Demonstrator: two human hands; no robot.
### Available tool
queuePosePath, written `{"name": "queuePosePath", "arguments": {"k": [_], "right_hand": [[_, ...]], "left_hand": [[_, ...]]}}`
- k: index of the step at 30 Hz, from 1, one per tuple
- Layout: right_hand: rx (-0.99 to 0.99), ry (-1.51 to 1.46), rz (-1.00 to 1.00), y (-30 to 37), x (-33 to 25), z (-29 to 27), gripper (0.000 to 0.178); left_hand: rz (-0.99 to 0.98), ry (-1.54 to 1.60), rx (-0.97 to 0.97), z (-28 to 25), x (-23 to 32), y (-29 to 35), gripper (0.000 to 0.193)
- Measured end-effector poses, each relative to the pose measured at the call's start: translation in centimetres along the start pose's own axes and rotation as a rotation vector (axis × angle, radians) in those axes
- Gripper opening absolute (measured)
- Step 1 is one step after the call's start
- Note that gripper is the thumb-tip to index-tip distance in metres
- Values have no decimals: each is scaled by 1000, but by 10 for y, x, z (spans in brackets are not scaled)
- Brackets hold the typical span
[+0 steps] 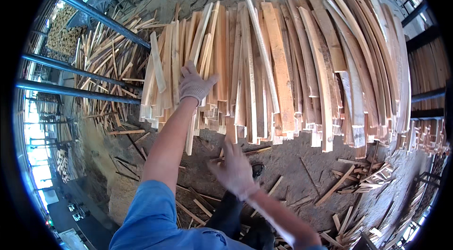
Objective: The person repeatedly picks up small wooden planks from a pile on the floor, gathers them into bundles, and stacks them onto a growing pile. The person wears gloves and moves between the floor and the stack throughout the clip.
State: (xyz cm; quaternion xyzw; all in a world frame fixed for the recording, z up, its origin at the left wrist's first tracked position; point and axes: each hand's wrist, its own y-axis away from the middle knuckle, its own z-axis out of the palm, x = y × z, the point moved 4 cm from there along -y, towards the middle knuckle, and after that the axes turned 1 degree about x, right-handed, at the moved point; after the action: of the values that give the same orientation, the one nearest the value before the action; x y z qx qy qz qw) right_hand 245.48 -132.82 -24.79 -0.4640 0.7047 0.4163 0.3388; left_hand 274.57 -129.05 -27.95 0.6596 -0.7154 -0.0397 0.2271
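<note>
A wide stack of long, rough-sawn wooden planks (279, 66) lies before me, their near ends uneven. My left hand (194, 84), in a pale knitted glove, rests on the planks at the stack's left part. Its thumb is spread to the right and its fingers point away from me. Beside its fingertips are narrow light strips (202, 33) lying on top. My right hand (233, 169), also gloved and blurred by motion, is in front of the stack's near ends. Its thumb stands apart from the fingers, and nothing shows in it. The fingertips are close to a plank end (230, 129); contact is unclear.
Dark metal bars (101, 18) run in from the left to the stack. A loose heap of thin offcuts (106, 61) lies beyond them. More scraps (368, 174) litter the floor at the right and around my feet. Another plank stack (427, 70) stands at the far right.
</note>
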Motion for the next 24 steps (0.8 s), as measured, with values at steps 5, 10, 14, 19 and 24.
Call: {"name": "queuePosePath", "arguments": {"k": [5,10,14,19,24], "right_hand": [[-317,-95,720,201,171,55,73],[11,-13,1387,382,262,59,52],[-59,93,1314,485,305,92,52],[280,-510,1264,409,217,30,55],[421,-698,1210,408,230,95,67]], "left_hand": [[103,-21,-81,26,-4,-10,120],[81,386,-3,41,-75,105,120],[-45,-308,-161,98,-137,142,62],[548,-1067,137,83,-158,111,24],[357,-1127,268,41,-111,65,74]]}}
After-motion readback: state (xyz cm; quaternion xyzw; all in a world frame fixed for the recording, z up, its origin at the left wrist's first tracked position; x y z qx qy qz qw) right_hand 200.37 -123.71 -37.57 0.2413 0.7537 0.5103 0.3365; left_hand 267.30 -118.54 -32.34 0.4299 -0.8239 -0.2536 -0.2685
